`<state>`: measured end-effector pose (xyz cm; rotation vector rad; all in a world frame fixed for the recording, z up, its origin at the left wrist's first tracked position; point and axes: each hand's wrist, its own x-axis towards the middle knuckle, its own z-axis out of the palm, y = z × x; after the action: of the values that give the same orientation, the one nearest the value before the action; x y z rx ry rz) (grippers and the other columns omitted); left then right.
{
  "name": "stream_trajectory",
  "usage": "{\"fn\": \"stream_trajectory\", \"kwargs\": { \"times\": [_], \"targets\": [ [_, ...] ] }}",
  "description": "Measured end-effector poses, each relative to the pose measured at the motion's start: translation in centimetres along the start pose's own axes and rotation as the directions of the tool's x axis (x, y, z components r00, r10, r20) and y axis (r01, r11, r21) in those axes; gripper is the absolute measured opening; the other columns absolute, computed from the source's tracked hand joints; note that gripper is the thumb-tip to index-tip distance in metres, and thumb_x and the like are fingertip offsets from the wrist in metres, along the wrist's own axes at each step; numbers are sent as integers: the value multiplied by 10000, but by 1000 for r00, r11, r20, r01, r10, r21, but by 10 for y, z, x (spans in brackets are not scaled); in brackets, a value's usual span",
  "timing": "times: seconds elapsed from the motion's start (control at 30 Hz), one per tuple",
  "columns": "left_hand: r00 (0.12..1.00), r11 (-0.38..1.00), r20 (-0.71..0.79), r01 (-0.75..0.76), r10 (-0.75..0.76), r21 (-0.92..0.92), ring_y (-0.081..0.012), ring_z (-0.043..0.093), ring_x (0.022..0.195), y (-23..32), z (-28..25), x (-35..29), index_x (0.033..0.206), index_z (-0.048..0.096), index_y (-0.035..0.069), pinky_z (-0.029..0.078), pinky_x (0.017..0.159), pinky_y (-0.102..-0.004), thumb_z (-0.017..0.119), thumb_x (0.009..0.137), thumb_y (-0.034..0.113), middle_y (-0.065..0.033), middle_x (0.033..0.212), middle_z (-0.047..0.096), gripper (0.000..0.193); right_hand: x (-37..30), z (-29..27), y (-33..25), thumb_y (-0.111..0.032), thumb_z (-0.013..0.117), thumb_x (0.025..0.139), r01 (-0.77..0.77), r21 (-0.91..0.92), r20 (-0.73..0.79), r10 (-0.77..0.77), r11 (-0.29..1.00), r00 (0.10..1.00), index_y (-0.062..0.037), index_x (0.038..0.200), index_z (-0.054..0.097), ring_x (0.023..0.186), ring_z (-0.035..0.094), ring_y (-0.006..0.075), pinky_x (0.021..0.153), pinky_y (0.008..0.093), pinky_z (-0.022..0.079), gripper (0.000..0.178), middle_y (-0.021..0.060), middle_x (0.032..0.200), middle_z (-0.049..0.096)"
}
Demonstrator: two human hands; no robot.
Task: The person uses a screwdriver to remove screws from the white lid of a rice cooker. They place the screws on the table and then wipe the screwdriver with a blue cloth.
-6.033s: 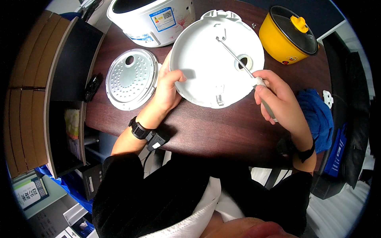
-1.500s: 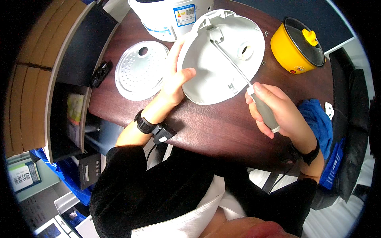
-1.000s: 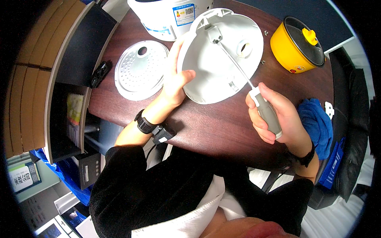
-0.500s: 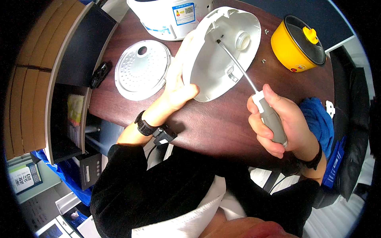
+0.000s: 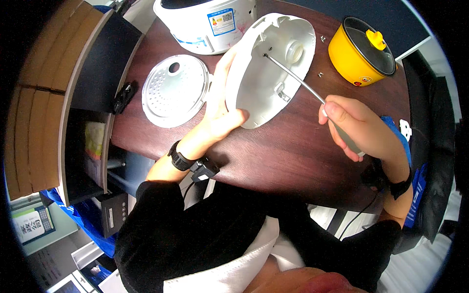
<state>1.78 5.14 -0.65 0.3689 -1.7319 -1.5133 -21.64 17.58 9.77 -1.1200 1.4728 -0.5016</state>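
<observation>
At the upper centre of the frame, the left hand (image 5: pixel 221 119) is gripping a tilted white cover (image 5: pixel 259 93) by its left rim, while the right hand (image 5: pixel 351 117), right of centre, is clasping a screwdriver (image 5: pixel 312 92) whose tip is reaching the cover's inner face. A perforated disc (image 5: pixel 173 95) is lying just beside the left hand, while brown tabletop (image 5: pixel 271 158) is stretching broadly below the cover to its front edge.
</observation>
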Motion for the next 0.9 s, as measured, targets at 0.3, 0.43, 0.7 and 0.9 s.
{"fn": "stream_trajectory", "kwargs": {
  "times": [0.3, 0.43, 0.7, 0.9],
  "targets": [
    [991, 970, -121, 33, -64, -242, -225, 369, 1197, 4, 2, 10, 1319, 264, 100, 332, 1002, -383, 607, 625, 144, -115, 1251, 374, 775, 11, 25, 37, -211, 411, 976, 191, 121, -186, -167, 974, 968, -28, 960, 490, 441, 488, 68, 403, 188, 395, 200, 23, 651, 508],
    [984, 975, -164, 28, -65, -221, -236, 371, 1191, -3, -2, 9, 1347, 260, 95, 316, 1014, -385, 604, 602, 172, -110, 1250, 373, 824, 10, 36, 37, -94, 498, 936, 201, 214, -192, -161, 956, 968, -41, 993, 416, 422, 447, 57, 377, 194, 355, 113, 27, 714, 492],
    [946, 942, -182, 217, -267, -254, -223, 371, 1207, -16, -8, -3, 1388, 289, 26, 304, 1020, -358, 580, 589, 205, -124, 1290, 394, 869, 14, 51, 29, -92, 498, 935, 220, 332, -193, -162, 917, 968, -3, 1170, 463, 446, 433, 53, 403, 209, 340, 254, 26, 735, 503],
    [944, 937, -189, 214, -271, -276, -209, 386, 1184, -16, -6, -1, 1381, 300, 31, 307, 1009, -340, 562, 583, 187, -108, 1269, 409, 855, 11, 55, 29, -93, 495, 938, 266, 262, -227, -209, 928, 951, -2, 1165, 472, 463, 437, 41, 423, 209, 348, 246, 19, 739, 520]
  ]
}}
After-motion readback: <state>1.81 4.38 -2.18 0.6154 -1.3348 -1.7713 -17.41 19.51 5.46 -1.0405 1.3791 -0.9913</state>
